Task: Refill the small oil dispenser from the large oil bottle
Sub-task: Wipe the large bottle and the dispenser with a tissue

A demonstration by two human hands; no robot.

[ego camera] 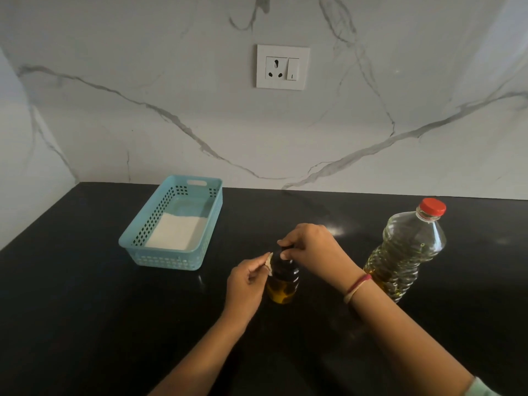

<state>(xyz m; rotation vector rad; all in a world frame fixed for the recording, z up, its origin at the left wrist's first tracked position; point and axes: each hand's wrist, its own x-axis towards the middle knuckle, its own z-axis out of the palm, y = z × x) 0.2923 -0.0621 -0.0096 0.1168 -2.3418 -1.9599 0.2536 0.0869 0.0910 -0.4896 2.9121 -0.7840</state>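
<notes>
1. Black polished countertop (85, 310) runs back to a white marble-veined backsplash (143, 110); a white socket-and-switch plate (282, 67) is mounted on that wall, above the work area.
2. My small oil dispenser (283, 284) stands upright on the countertop near the middle of the view. Its upper part and cap are dark; yellow oil shows in the lower portion only.
3. My right hand (311, 250) is over the top of the dispenser, fingertips closed in a pinch around its dark cap. A red and pale bangle (357, 287) sits at that wrist.
4. My left hand (247, 284) is against the left side of the dispenser at its shoulder, thumb and forefinger touching the dark body, the other fingers curled in.
5. My large oil bottle (405, 252) stands upright just to the right of the dispenser, behind my right forearm and apart from both hands. Its red cap (433, 207) is on. Pale yellow oil is visible through the clear ribbed plastic.
6. A light-blue perforated plastic basket (211, 224) rests to the left rear, well apart from the dispenser, with a white folded cloth or paper (177, 232) lying flat inside; I cannot tell which.
</notes>
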